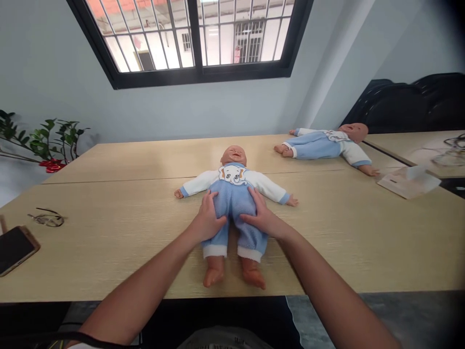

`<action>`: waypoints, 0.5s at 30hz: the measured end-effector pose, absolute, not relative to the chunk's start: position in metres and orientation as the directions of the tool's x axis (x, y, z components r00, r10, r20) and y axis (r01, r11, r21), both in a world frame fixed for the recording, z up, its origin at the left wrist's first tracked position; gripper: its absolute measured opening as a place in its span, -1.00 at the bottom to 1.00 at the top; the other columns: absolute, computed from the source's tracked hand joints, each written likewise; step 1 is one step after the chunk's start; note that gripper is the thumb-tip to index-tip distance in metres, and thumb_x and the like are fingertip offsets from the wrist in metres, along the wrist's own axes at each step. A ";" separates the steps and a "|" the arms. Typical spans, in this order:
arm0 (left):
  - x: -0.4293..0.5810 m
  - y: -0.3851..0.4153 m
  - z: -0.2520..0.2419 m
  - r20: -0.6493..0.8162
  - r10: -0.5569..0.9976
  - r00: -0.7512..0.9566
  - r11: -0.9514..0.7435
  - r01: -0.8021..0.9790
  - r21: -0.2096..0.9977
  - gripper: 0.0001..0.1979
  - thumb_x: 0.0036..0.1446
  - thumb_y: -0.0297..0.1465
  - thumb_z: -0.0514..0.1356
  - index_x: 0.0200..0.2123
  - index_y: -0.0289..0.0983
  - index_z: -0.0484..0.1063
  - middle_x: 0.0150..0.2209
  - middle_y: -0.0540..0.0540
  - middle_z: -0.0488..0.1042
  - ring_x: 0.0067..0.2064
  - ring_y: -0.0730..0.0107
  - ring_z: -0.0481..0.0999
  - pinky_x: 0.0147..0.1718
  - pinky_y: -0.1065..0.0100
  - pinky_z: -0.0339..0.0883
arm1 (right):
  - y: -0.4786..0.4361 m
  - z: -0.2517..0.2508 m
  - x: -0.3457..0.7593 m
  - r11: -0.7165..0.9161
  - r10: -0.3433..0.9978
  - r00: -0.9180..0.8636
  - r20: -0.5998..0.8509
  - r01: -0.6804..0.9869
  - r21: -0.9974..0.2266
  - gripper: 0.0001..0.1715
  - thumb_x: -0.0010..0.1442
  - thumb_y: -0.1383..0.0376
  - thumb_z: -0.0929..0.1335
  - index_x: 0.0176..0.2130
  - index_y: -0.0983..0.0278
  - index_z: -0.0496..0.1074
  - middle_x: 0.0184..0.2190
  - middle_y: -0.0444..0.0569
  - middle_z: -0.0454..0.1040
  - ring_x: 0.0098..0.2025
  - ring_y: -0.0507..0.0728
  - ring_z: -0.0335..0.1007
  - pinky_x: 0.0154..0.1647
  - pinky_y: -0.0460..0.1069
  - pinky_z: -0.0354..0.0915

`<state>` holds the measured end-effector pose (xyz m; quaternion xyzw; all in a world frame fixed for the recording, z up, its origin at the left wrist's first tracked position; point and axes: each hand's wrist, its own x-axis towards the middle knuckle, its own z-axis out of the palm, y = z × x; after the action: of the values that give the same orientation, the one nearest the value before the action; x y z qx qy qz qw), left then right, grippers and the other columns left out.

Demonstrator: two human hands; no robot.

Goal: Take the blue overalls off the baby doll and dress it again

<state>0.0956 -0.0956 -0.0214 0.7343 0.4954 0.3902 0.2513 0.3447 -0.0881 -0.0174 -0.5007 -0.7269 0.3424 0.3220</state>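
A baby doll [232,198] lies on its back on the wooden table, head away from me and feet near the front edge. It wears a blue and white suit with an elephant face on the chest, and its arms stretch out sideways. My left hand [209,218] grips the doll's hip and thigh on the left side, thumb over the front of the leg. On the opposite side my right hand [264,216] holds the other hip and thigh in the same way. Fingertips of both hands are partly hidden beside the suit.
A second doll [319,144] in the same suit lies at the back right. Beside it are a tissue packet [409,182] and cables [456,145]. On the left sit eyeglasses [49,219] and a phone [16,249]. A potted plant [47,140] stands beyond the table.
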 end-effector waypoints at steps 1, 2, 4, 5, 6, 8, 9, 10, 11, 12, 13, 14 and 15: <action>0.097 -0.096 -0.021 0.322 0.925 0.201 -0.379 0.530 0.759 -0.19 0.09 -0.40 0.31 0.36 -0.24 0.06 0.42 -0.37 0.02 0.52 -0.13 -0.09 0.46 -0.17 -0.11 | -0.088 -0.018 0.345 0.263 0.948 -0.295 0.120 0.511 -0.819 0.30 0.13 -0.12 0.49 0.53 0.06 -0.23 0.56 0.10 -0.34 0.58 0.33 -0.50 0.52 0.37 -0.27; 0.098 -0.096 -0.021 0.319 0.928 0.191 -0.371 0.528 0.764 -0.20 0.12 -0.35 0.31 0.36 -0.25 0.05 0.43 -0.38 0.01 0.52 -0.13 -0.10 0.46 -0.17 -0.11 | -0.087 -0.018 0.345 0.260 0.948 -0.295 0.116 0.515 -0.817 0.29 0.14 -0.12 0.48 0.53 0.07 -0.23 0.56 0.11 -0.34 0.58 0.32 -0.50 0.52 0.37 -0.27; 0.100 -0.097 -0.019 0.300 0.940 0.161 -0.340 0.526 0.780 -0.23 0.22 -0.22 0.28 0.39 -0.28 0.03 0.45 -0.41 -0.04 0.52 -0.14 -0.10 0.45 -0.18 -0.12 | -0.087 -0.017 0.345 0.261 0.949 -0.291 0.118 0.519 -0.814 0.27 0.15 -0.11 0.48 0.53 0.08 -0.22 0.56 0.11 -0.35 0.58 0.32 -0.49 0.52 0.37 -0.26; 0.100 -0.097 -0.018 0.285 0.947 0.150 -0.321 0.525 0.788 -0.23 0.26 -0.18 0.24 0.40 -0.29 0.02 0.46 -0.42 -0.06 0.52 -0.15 -0.11 0.45 -0.19 -0.12 | -0.087 -0.016 0.344 0.265 0.949 -0.290 0.125 0.518 -0.813 0.26 0.15 -0.10 0.48 0.53 0.07 -0.21 0.56 0.10 -0.34 0.58 0.32 -0.49 0.52 0.37 -0.25; 0.101 -0.097 -0.017 0.270 0.952 0.144 -0.305 0.525 0.795 -0.24 0.29 -0.15 0.22 0.41 -0.29 0.01 0.47 -0.43 -0.09 0.52 -0.15 -0.11 0.45 -0.20 -0.13 | -0.088 -0.015 0.345 0.271 0.948 -0.289 0.133 0.515 -0.814 0.26 0.15 -0.09 0.48 0.53 0.07 -0.20 0.56 0.09 -0.33 0.58 0.32 -0.48 0.52 0.37 -0.25; 0.099 -0.096 -0.016 0.250 0.956 0.156 -0.294 0.518 0.803 -0.24 0.30 -0.11 0.20 0.42 -0.26 0.03 0.49 -0.40 -0.12 0.53 -0.14 -0.13 0.45 -0.20 -0.16 | -0.089 -0.012 0.345 0.270 0.949 -0.283 0.138 0.504 -0.821 0.27 0.12 -0.08 0.50 0.52 0.08 -0.16 0.56 0.07 -0.29 0.58 0.33 -0.46 0.52 0.37 -0.25; 0.098 -0.095 -0.015 0.246 0.954 0.171 -0.299 0.511 0.806 -0.25 0.30 -0.09 0.21 0.42 -0.23 0.05 0.50 -0.37 -0.12 0.53 -0.14 -0.14 0.46 -0.19 -0.16 | -0.089 -0.012 0.345 0.257 0.952 -0.278 0.131 0.488 -0.834 0.26 0.12 -0.06 0.51 0.52 0.08 -0.13 0.56 0.06 -0.24 0.57 0.33 -0.41 0.52 0.36 -0.22; 0.097 -0.094 -0.015 0.244 0.952 0.184 -0.305 0.501 0.810 -0.26 0.30 -0.06 0.21 0.41 -0.21 0.09 0.50 -0.34 -0.10 0.53 -0.12 -0.14 0.46 -0.18 -0.17 | -0.089 -0.011 0.345 0.235 0.955 -0.271 0.118 0.454 -0.860 0.22 0.13 -0.05 0.50 0.51 0.08 -0.10 0.55 0.04 -0.19 0.57 0.33 -0.32 0.52 0.35 -0.16; 0.095 -0.092 -0.015 0.243 0.952 0.188 -0.305 0.489 0.817 -0.28 0.31 -0.04 0.19 0.41 -0.19 0.12 0.50 -0.31 -0.08 0.53 -0.11 -0.13 0.47 -0.15 -0.18 | -0.088 -0.012 0.345 0.205 0.959 -0.262 0.103 0.399 -0.894 0.14 0.18 -0.03 0.48 0.51 0.07 -0.08 0.54 0.03 -0.12 0.55 0.33 -0.19 0.50 0.33 -0.06; 0.094 -0.090 -0.015 0.239 0.955 0.175 -0.295 0.475 0.829 -0.30 0.33 -0.01 0.15 0.40 -0.19 0.14 0.50 -0.30 -0.06 0.53 -0.09 -0.11 0.47 -0.13 -0.18 | -0.087 -0.013 0.345 0.171 0.965 -0.245 0.092 0.326 -0.930 0.05 0.24 -0.01 0.43 0.50 0.07 -0.05 0.52 0.02 -0.03 0.51 0.32 -0.03 0.47 0.31 0.06; 0.092 -0.087 -0.015 0.231 0.962 0.144 -0.272 0.458 0.847 -0.31 0.35 0.02 0.11 0.40 -0.20 0.14 0.49 -0.30 -0.02 0.53 -0.07 -0.08 0.47 -0.11 -0.17 | -0.085 -0.014 0.344 0.142 0.973 -0.214 0.089 0.246 -0.959 -0.06 0.30 0.01 0.37 0.49 0.07 -0.03 0.50 0.02 0.05 0.46 0.30 0.11 0.42 0.29 0.18; 0.091 -0.083 -0.016 0.216 0.971 0.097 -0.237 0.434 0.869 -0.31 0.37 0.04 0.06 0.40 -0.22 0.14 0.48 -0.31 0.02 0.52 -0.06 -0.05 0.47 -0.10 -0.16 | -0.084 -0.016 0.344 0.128 0.980 -0.171 0.098 0.178 -0.976 -0.14 0.34 0.04 0.32 0.48 0.09 0.01 0.47 0.03 0.12 0.41 0.29 0.22 0.36 0.27 0.27; 0.090 -0.080 -0.018 0.198 0.979 0.053 -0.203 0.404 0.892 -0.31 0.39 0.05 0.01 0.40 -0.24 0.14 0.46 -0.32 0.07 0.51 -0.04 0.00 0.47 -0.09 -0.12 | -0.082 -0.018 0.343 0.147 0.984 -0.124 0.128 0.157 -0.977 -0.21 0.37 0.06 0.28 0.47 0.12 0.04 0.44 0.04 0.20 0.36 0.29 0.30 0.31 0.27 0.33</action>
<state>0.0895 -0.0798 -0.0177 0.6447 0.5363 0.4310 0.3332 0.3433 -0.0816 -0.0183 -0.4746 -0.6008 0.4484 0.4611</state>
